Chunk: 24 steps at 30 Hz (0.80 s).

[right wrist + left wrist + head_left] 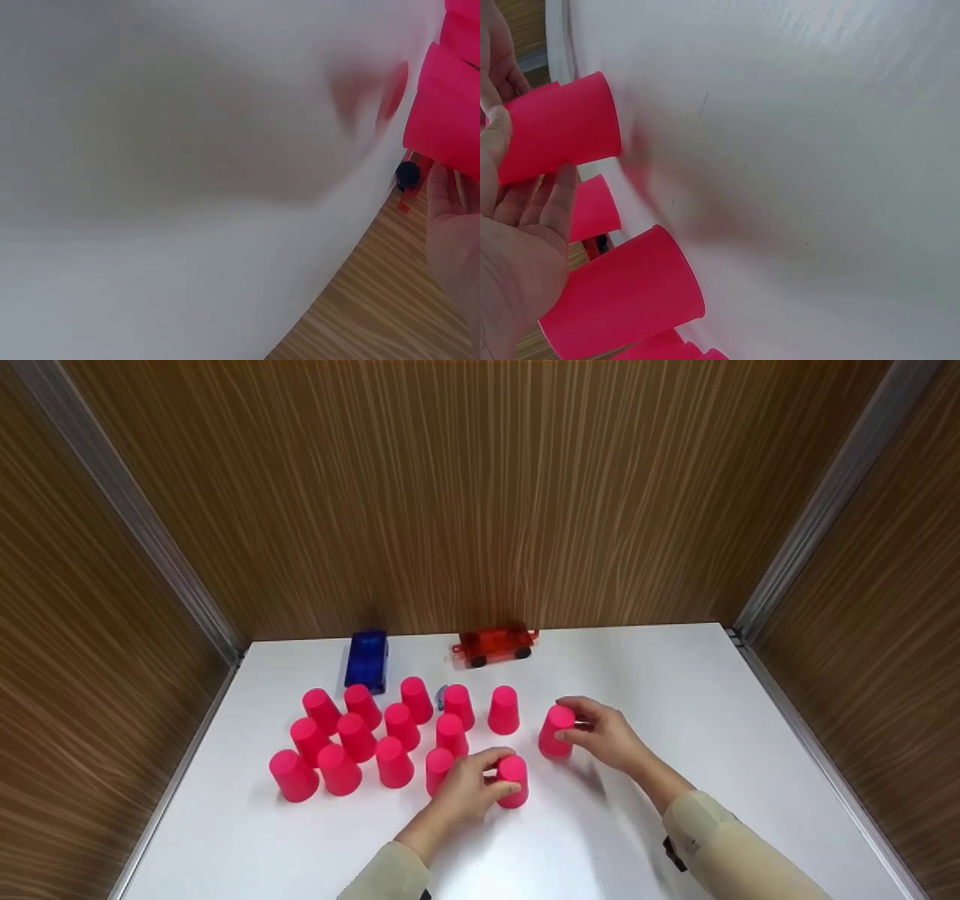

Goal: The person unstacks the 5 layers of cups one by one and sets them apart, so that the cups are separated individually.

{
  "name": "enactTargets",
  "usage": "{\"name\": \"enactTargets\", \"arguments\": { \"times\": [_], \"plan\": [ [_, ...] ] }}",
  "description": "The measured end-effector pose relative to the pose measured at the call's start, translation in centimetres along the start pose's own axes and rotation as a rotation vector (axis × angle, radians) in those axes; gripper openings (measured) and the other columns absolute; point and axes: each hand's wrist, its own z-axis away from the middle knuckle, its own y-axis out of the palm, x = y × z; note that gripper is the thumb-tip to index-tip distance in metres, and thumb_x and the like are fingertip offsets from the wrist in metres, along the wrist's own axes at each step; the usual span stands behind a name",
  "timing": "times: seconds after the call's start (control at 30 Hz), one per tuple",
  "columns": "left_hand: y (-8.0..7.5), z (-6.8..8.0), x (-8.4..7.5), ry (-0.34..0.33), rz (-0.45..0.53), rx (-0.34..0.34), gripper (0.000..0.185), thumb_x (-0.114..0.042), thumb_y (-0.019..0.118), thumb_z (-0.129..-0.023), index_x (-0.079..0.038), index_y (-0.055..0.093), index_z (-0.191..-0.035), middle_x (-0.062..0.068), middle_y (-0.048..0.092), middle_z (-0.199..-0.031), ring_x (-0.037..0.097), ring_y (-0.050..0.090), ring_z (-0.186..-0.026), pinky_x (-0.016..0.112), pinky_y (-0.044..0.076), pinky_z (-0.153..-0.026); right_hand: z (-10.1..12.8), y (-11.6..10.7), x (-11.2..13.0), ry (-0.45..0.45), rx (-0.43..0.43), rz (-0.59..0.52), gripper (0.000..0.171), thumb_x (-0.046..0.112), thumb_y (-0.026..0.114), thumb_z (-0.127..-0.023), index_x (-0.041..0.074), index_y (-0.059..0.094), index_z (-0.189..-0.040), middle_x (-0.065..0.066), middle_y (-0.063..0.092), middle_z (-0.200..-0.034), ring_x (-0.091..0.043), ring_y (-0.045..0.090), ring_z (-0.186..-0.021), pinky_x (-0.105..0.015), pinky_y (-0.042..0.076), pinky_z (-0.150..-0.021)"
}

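Several pink cups stand upside down on the white table. My left hand grips one pink cup at the front of the group, thumb and fingers curled round it. The left wrist view shows this cup between my fingers, with a neighbouring cup close to the palm. My right hand grips another pink cup to the right, standing apart from the rest. In the right wrist view that cup shows at the upper right, above my hand.
A blue toy block car and a red toy car stand at the table's back edge, against the wooden wall. The red car's wheel shows in the right wrist view. Wooden walls enclose three sides. The cups cluster left of centre.
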Motion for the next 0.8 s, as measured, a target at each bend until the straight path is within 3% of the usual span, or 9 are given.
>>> {"name": "enactTargets", "arguments": {
  "times": [0.23,0.8],
  "plan": [
    [0.1,0.0,0.0,-0.002,0.006,0.005,0.056,-0.026,0.084,-0.093,-0.022,0.065,-0.145,-0.010,0.068,-0.125,0.020,0.063,-0.122,0.039,0.059,-0.100,-0.6,1.2,0.7,-0.036,0.038,0.013,0.059,0.025,0.086,-0.092,0.019,0.063,-0.146,-0.003,0.067,-0.136,-0.026,0.067,-0.123,-0.040,0.059,-0.099],
    [0.0,-0.1,0.1,0.013,0.025,0.002,0.051,-0.026,0.085,-0.092,-0.032,0.068,-0.140,-0.011,0.068,-0.124,0.018,0.064,-0.122,0.037,0.058,-0.100,-1.2,2.5,0.2,-0.028,0.046,0.020,0.062,0.022,0.085,-0.093,0.016,0.061,-0.149,-0.003,0.067,-0.137,-0.026,0.067,-0.123,-0.039,0.059,-0.100]
  ]
}}
